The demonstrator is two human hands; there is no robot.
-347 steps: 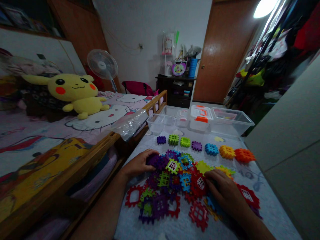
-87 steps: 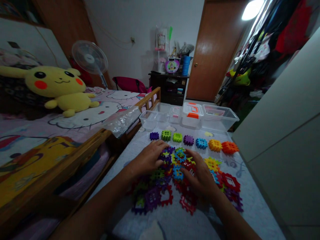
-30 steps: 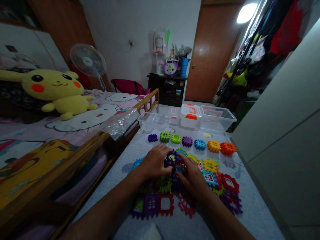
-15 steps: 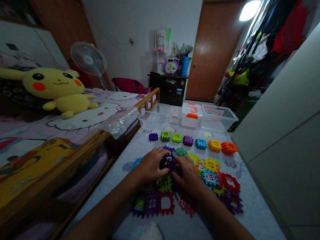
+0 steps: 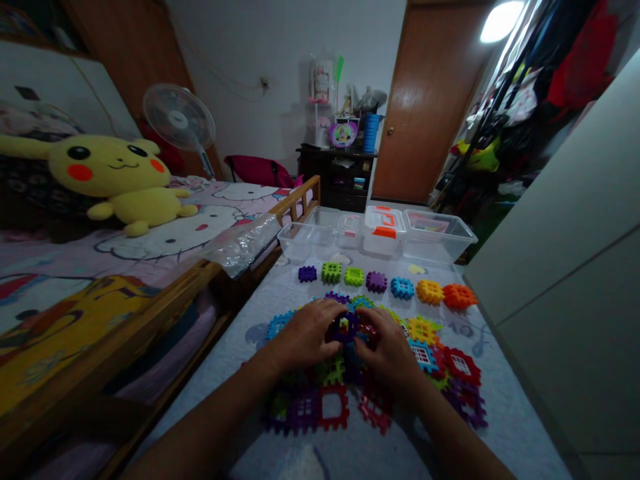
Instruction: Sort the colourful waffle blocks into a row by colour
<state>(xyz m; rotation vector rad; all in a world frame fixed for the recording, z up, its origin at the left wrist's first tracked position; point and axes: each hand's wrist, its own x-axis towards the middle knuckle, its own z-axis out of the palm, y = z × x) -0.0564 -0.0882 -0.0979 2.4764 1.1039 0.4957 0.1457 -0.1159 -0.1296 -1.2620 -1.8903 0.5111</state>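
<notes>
My left hand (image 5: 306,333) and my right hand (image 5: 391,348) meet over a pile of colourful plastic interlocking tiles (image 5: 440,357) on a pale quilted surface (image 5: 500,427). Between their fingertips both hands grip a purple tile piece (image 5: 344,328), held just above the pile. Flat purple and red frame tiles (image 5: 320,408) lie nearest me. Behind the pile stands a row of small assembled cubes (image 5: 380,283) in purple, green, blue, yellow and orange.
Clear plastic containers (image 5: 435,237) and an orange-latched box (image 5: 383,230) line the far edge. A wooden bed rail (image 5: 165,307) runs along the left, with a yellow plush toy (image 5: 113,175) on the bed. A grey wall panel (image 5: 565,267) bounds the right.
Both hands left the spread pile, came together at its middle and now pinch a purple piece between them. A blue tile shows at the pile's left edge.
</notes>
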